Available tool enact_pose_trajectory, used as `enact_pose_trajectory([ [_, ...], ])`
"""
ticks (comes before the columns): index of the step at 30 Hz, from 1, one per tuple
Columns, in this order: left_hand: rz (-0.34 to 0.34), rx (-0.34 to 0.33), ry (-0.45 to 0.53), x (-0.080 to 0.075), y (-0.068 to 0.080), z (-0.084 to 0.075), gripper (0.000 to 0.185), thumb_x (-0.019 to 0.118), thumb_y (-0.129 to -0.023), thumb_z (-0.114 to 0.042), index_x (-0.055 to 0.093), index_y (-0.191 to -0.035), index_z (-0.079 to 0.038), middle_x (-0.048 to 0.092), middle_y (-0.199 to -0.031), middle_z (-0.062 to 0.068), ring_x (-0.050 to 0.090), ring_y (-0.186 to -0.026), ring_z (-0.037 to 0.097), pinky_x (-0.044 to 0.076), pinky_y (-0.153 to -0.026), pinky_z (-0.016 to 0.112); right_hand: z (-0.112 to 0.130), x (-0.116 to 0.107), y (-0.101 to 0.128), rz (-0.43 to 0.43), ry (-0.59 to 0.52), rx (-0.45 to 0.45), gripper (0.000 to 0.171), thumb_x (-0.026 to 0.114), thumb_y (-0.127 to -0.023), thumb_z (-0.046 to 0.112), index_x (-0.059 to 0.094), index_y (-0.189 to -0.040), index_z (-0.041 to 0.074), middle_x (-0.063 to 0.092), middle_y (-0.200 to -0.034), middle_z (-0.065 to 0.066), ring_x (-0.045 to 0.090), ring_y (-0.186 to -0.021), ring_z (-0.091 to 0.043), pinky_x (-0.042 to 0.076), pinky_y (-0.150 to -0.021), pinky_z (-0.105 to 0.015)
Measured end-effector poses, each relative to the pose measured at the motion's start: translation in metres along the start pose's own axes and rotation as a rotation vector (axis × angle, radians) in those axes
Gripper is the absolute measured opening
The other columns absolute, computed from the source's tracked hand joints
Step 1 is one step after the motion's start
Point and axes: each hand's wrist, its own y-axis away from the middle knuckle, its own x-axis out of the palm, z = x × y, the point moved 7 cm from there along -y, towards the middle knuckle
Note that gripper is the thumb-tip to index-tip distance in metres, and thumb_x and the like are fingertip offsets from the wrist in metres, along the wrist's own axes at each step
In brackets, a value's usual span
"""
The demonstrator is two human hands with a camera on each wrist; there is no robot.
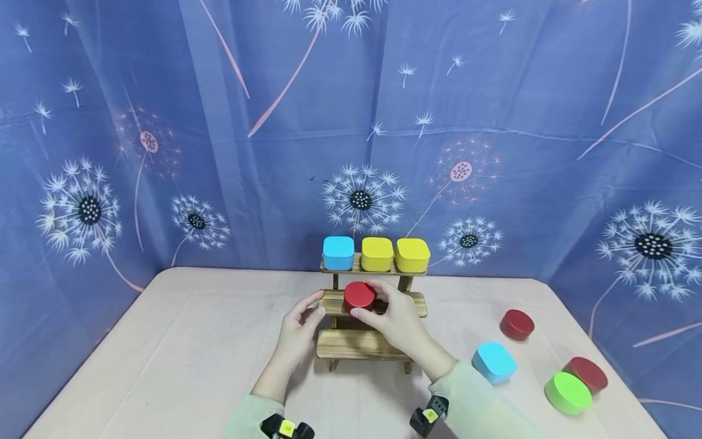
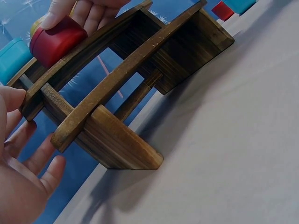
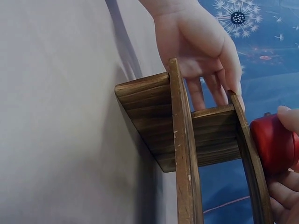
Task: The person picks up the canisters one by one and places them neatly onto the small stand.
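The right hand [image 1: 396,317] curls its thumb and fingers round a round red tin [image 1: 359,295] that sits on the middle step of a small three-step wooden rack [image 1: 362,345] near the far middle of the table [image 1: 181,353]. The left hand [image 1: 300,326] is open, its straight fingers resting against the left end of that same step (steadying it, I judge).

The tin looks like painted metal, smooth and slightly glossy, with a flat top and a low rounded wall. It probably weighs little and is rigid, though the slick paint could slide under a loose pinch. Taking it across the side wall, thumb opposite fingers, seems the surest hold.

The rack is rough, dark-stained slatted wood with visible grain. On its top step stand a blue square tin [image 1: 338,252] and two yellow square tins [image 1: 377,253] [image 1: 412,255], all with rounded corners. To the right on the pale, matte tablecloth lie more tins: two red [image 1: 517,324] [image 1: 589,372], one blue [image 1: 494,362], one green [image 1: 568,392].
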Motion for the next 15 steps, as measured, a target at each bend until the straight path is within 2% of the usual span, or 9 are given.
enact_pose_trajectory([
  [5, -0.012, -0.006, -0.031, -0.0002, 0.0003, 0.001, 0.039, 0.057, -0.094, -0.011, 0.054, -0.132, -0.007, 0.051, -0.136, 0.011, 0.057, -0.095, 0.003, 0.046, -0.087, 0.016, -0.0017, -0.0017, 0.0014, -0.009, 0.006, -0.005, 0.065, 0.083, -0.07, 0.03, 0.058, -0.125, 0.007, 0.069, -0.112, -0.006, 0.065, -0.102, -0.019, 0.051, -0.09, -0.038],
  [15, -0.017, -0.02, -0.034, -0.0008, -0.0011, 0.0035, 0.038, 0.057, -0.094, -0.009, 0.055, -0.132, -0.008, 0.052, -0.134, 0.011, 0.057, -0.094, 0.003, 0.046, -0.087, 0.016, -0.0027, -0.0083, 0.0045, 0.0, -0.011, -0.041, 0.058, 0.082, -0.072, 0.023, 0.059, -0.122, 0.006, 0.069, -0.11, -0.005, 0.065, -0.101, -0.018, 0.05, -0.092, -0.039],
])
